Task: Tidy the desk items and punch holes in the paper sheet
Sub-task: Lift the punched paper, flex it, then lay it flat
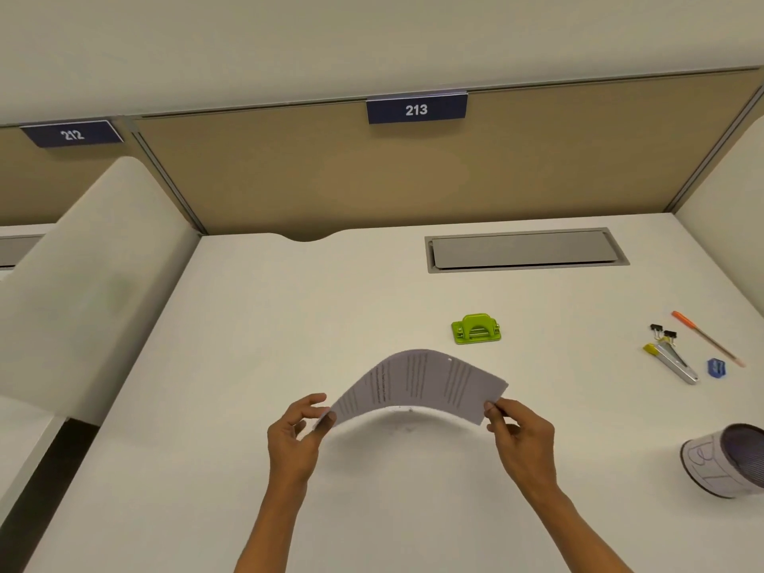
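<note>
On white desk (pixel 248 324), beige partition (pixel 330 171) behind.

I read "213" on the blue plate (pixel 416 109) on the partition ahead, "212" on the plate (pixel 72 134) at left. Print on the paper sheet (pixel 417 384): too small to read.

Bare desk (pixel 256 324) lies open from nine through twelve o'clock of the paper sheet (pixel 417 382). At one o'clock the green hole punch (pixel 476 329) stands near its far edge. At two to three o'clock, well apart, a cluster blocks the way: binder clips (pixel 663 332), orange pen (pixel 703 339), stapler (pixel 674 359), blue sharpener (pixel 717 368). A cup (pixel 719 465) on its side lies at four o'clock.
</note>
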